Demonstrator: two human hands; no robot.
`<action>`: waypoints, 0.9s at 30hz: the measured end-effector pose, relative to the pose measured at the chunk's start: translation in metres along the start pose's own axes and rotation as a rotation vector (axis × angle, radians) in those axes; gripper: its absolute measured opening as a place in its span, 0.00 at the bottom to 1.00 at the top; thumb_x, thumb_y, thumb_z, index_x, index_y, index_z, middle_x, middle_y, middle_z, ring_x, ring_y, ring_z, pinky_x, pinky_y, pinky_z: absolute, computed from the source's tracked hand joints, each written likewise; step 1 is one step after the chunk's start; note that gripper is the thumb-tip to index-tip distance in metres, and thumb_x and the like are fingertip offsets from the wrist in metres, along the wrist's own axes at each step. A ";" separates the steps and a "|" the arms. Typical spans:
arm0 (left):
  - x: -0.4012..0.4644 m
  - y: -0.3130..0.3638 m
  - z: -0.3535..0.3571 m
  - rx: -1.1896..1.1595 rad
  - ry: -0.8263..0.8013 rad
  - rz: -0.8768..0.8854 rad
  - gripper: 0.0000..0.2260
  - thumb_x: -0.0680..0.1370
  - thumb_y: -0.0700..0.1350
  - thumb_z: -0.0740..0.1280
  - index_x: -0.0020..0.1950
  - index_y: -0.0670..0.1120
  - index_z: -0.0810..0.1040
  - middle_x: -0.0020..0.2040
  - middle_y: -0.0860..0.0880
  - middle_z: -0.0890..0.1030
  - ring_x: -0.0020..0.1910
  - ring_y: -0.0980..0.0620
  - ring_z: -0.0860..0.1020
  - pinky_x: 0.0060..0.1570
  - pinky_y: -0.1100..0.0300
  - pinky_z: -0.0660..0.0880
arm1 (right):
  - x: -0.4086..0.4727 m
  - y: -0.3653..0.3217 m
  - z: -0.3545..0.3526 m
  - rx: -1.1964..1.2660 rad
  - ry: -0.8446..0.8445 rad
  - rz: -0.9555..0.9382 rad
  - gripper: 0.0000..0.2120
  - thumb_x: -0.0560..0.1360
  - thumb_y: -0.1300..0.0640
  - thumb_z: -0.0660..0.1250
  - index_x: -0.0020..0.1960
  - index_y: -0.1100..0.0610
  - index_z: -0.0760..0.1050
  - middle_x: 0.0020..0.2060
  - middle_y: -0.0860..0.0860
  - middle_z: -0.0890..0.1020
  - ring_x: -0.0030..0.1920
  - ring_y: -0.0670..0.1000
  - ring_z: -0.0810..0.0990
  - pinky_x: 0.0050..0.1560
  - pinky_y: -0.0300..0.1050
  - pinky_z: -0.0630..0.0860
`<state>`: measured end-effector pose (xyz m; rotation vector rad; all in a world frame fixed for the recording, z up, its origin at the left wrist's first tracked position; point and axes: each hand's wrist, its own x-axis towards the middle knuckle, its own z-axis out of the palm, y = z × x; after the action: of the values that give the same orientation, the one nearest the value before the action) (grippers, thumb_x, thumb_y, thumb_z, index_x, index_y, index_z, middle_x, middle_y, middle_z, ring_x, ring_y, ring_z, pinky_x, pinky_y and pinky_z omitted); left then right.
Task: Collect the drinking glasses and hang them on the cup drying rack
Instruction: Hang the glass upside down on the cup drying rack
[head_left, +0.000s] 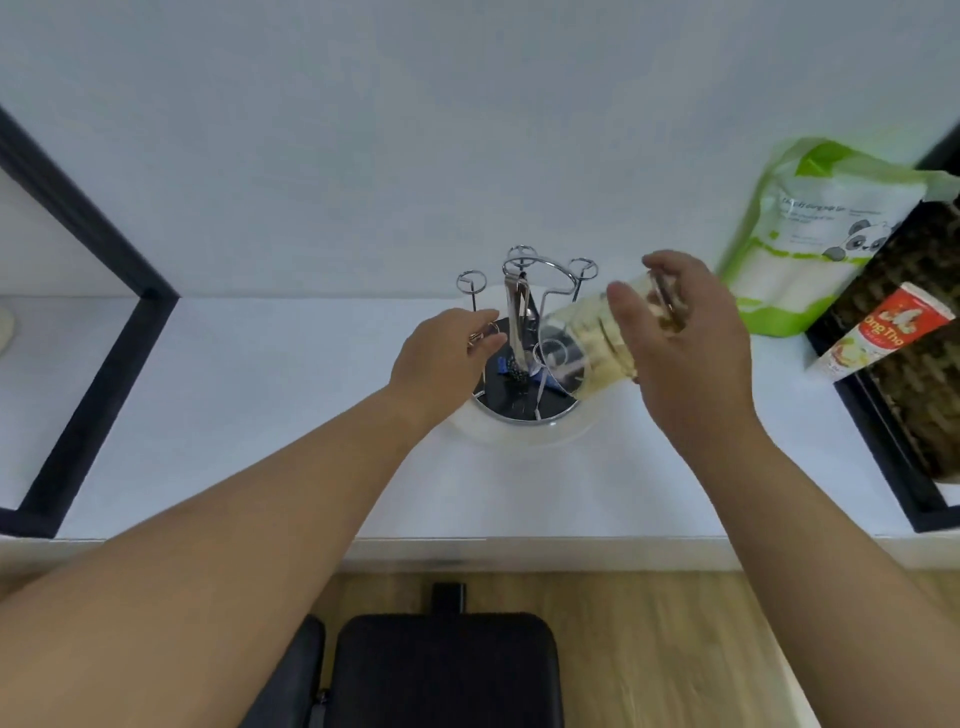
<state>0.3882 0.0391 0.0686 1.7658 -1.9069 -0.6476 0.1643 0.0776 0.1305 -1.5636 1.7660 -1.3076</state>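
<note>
A chrome cup drying rack (524, 291) with looped prongs stands in a round clear tray (524, 434) at the middle of the white counter. My right hand (685, 343) grips a clear drinking glass (587, 348), tilted on its side with its mouth toward the rack, around one front prong. My left hand (447, 356) rests on the rack's left side, its fingers closed around a prong there. No other glasses are visible.
A green and white pouch (810, 234) leans on the wall at the right, beside a woven box (914, 332) with a red and white tube (883, 327). Black shelf frames (98, 332) flank the counter. A black chair (447, 670) sits below the counter edge.
</note>
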 end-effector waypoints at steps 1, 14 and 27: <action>0.001 -0.001 -0.001 -0.002 0.002 -0.004 0.18 0.84 0.53 0.65 0.72 0.50 0.78 0.63 0.49 0.82 0.61 0.48 0.80 0.62 0.54 0.73 | 0.000 -0.003 0.004 -0.096 -0.042 -0.074 0.21 0.78 0.41 0.71 0.68 0.45 0.76 0.57 0.49 0.77 0.47 0.35 0.76 0.49 0.27 0.70; 0.011 -0.011 -0.001 -0.039 -0.030 0.013 0.18 0.83 0.53 0.65 0.72 0.50 0.78 0.63 0.50 0.82 0.62 0.48 0.79 0.64 0.50 0.72 | 0.011 0.016 0.059 -0.542 -0.393 -0.385 0.32 0.71 0.41 0.78 0.71 0.49 0.75 0.61 0.52 0.77 0.52 0.60 0.82 0.46 0.51 0.77; 0.013 -0.018 0.000 0.019 0.020 0.063 0.18 0.83 0.54 0.64 0.73 0.53 0.78 0.66 0.52 0.82 0.65 0.50 0.78 0.65 0.51 0.73 | 0.004 0.037 0.078 -0.541 -0.460 -0.298 0.33 0.72 0.43 0.79 0.74 0.50 0.73 0.61 0.52 0.76 0.54 0.58 0.81 0.48 0.53 0.79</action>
<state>0.4012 0.0252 0.0574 1.7103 -1.9525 -0.5886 0.2074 0.0431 0.0644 -2.2708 1.7006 -0.5084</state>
